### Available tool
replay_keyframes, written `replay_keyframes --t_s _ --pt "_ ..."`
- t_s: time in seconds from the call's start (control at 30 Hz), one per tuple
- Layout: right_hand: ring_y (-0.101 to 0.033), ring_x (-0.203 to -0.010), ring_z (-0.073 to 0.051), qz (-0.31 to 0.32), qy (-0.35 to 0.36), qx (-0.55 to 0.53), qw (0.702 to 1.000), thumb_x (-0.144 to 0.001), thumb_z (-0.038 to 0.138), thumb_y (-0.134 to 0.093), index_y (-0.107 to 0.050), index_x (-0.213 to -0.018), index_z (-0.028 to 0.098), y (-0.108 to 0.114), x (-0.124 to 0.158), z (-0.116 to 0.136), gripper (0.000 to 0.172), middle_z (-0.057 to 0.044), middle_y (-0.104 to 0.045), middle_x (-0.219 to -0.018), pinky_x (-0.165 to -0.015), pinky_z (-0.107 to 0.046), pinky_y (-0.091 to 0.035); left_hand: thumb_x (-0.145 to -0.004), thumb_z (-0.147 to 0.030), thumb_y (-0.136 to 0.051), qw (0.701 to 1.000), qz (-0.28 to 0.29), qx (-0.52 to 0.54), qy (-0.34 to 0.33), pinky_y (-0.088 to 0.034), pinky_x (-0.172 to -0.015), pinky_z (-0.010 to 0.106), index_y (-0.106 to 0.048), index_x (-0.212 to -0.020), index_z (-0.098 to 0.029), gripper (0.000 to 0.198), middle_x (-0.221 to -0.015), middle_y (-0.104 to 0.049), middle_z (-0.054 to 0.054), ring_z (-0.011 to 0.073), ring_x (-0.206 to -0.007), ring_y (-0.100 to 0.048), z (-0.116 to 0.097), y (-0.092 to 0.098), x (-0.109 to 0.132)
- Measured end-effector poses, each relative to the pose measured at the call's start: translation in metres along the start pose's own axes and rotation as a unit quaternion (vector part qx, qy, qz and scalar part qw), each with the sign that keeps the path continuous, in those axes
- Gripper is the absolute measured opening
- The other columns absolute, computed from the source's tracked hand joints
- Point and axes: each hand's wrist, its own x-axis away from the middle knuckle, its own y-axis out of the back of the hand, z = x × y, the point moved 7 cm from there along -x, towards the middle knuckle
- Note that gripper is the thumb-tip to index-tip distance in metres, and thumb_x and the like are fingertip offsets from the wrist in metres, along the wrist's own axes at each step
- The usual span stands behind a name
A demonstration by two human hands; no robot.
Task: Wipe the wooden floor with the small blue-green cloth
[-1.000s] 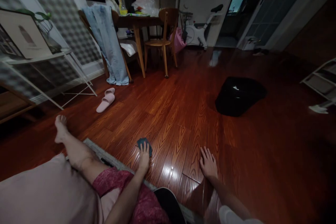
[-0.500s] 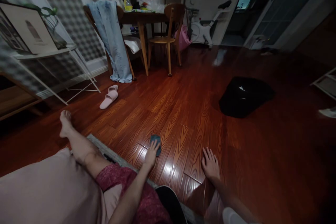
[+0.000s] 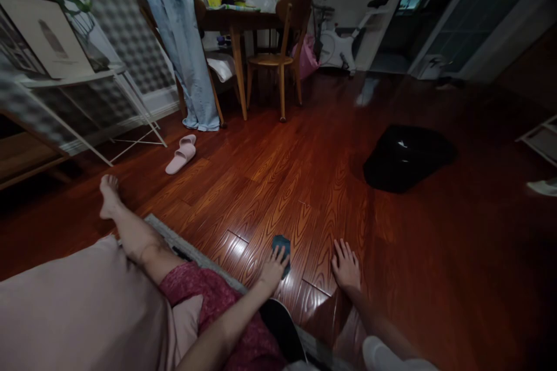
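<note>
A dark teal cloth lies on the glossy wooden floor, partly hidden under my left hand. That hand presses flat on it, fingers outstretched and spread. To the right, my right hand rests palm down on the bare boards with its fingers apart, holding nothing. A short stretch of floor separates it from the cloth.
A shiny black bulky object sits ahead on the right. Pink slippers lie to the left, near a white side table. Jeans hang over a chair by the dining table. A grey mat edge borders my leg.
My left hand has slid the cloth to the right and a little nearer to me, closer to my right hand. The right hand stays almost in place. The view has tilted slightly.
</note>
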Motion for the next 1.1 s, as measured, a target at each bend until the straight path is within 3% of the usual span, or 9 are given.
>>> replay_keyframes --t_s 0.07,0.17,0.4,0.53,0.67,0.8,0.93,1.0,1.1 --pt "-0.028 -0.151 -0.022 -0.004 0.001 -0.001 1.0 -0.096 0.029 -0.028 -0.042 -0.153 0.018 0.0 0.0 0.0 0.06 -0.009 -0.04 -0.161 -0.12 -0.044 -0.025 -0.093 -0.007 -0.045 0.999 0.005 0.003 -0.034 -0.032 -0.12 0.054 -0.037 -0.156 -0.029 0.068 -0.167 -0.024 0.007 0.0293 -0.153 -0.021 -0.011 -0.004 -0.002" --pt "-0.028 -0.151 -0.022 -0.007 0.004 -0.006 1.0 -0.096 0.029 -0.028 -0.039 -0.155 0.02 -0.002 0.0 -0.001 0.06 -0.008 -0.04 -0.161 -0.12 -0.045 -0.024 -0.091 -0.005 -0.043 1.0 -0.012 -0.008 -0.007 -0.031 -0.121 0.053 -0.036 -0.156 -0.032 0.071 -0.166 -0.026 0.005 0.0265 -0.152 -0.022 0.015 0.009 -0.006" --pt "-0.029 -0.151 -0.022 -0.002 0.005 0.002 1.0 -0.095 0.028 -0.031 -0.039 -0.155 0.022 -0.003 -0.001 -0.002 0.061 -0.007 -0.04 -0.161 -0.12 -0.044 -0.025 -0.089 -0.003 -0.044 0.953 -0.094 -0.036 0.287 -0.035 -0.117 0.052 -0.041 -0.154 -0.017 0.067 -0.162 -0.032 0.019 0.033 -0.148 -0.032 0.185 0.07 0.036" --pt "-0.029 -0.15 -0.023 -0.003 0.008 0.002 1.0 -0.094 0.028 -0.033 -0.035 -0.157 0.022 -0.004 0.0 -0.002 0.063 -0.008 -0.039 -0.162 -0.119 -0.045 -0.026 -0.09 -0.007 -0.045 0.909 -0.081 -0.035 0.407 -0.038 -0.115 0.048 -0.038 -0.155 -0.016 0.066 -0.162 -0.033 0.02 0.0336 -0.148 -0.033 0.235 0.077 0.072" --pt "-0.029 -0.15 -0.023 -0.001 0.006 -0.008 1.0 -0.095 0.029 -0.032 -0.03 -0.159 0.023 -0.007 0.001 -0.005 0.065 -0.007 -0.035 -0.163 -0.12 -0.046 -0.024 -0.09 -0.013 -0.055 0.932 -0.083 -0.011 0.353 -0.034 -0.117 0.053 -0.037 -0.155 -0.01 0.068 -0.161 -0.028 0.026 0.0396 -0.149 -0.028 0.197 0.071 0.058" --pt "-0.03 -0.15 -0.025 0.003 0.006 -0.012 1.0 -0.095 0.03 -0.032 -0.027 -0.16 0.024 -0.01 0.001 -0.007 0.065 -0.008 -0.035 -0.163 -0.12 -0.047 -0.023 -0.086 -0.003 -0.049 0.987 -0.047 -0.015 0.153 -0.026 -0.122 0.051 -0.035 -0.157 -0.017 0.073 -0.166 -0.024 0.016 0.0335 -0.153 -0.018 0.099 0.047 0.016" --pt "-0.031 -0.15 -0.024 0.004 0.008 -0.008 1.0 -0.095 0.029 -0.031 -0.028 -0.159 0.025 -0.005 0.001 -0.004 0.065 -0.008 -0.037 -0.163 -0.12 -0.047 -0.023 -0.083 0.001 -0.044 0.998 -0.001 0.017 -0.059 -0.026 -0.123 0.048 -0.031 -0.158 -0.026 0.08 -0.168 -0.017 0.007 0.0255 -0.155 -0.01 0.016 0.017 -0.002" --pt "-0.03 -0.15 -0.023 0.007 0.006 -0.003 1.0 -0.095 0.029 -0.031 -0.031 -0.158 0.023 -0.002 0.0 -0.003 0.063 -0.008 -0.039 -0.162 -0.12 -0.046 -0.024 -0.083 0.0 -0.044 0.994 -0.001 0.027 -0.101 -0.024 -0.123 0.048 -0.029 -0.159 -0.028 0.083 -0.169 -0.015 0.005 0.0227 -0.155 -0.008 0.006 0.014 -0.004" --pt "-0.029 -0.151 -0.023 0.009 0.005 0.004 1.0 -0.095 0.028 -0.031 -0.035 -0.157 0.021 0.0 0.001 -0.001 0.062 -0.009 -0.039 -0.161 -0.12 -0.045 -0.024 -0.08 0.002 -0.043 0.997 -0.004 0.022 -0.069 -0.021 -0.124 0.049 -0.029 -0.158 -0.029 0.085 -0.168 -0.017 0.004 0.0207 -0.155 -0.009 0.033 0.026 -0.006"
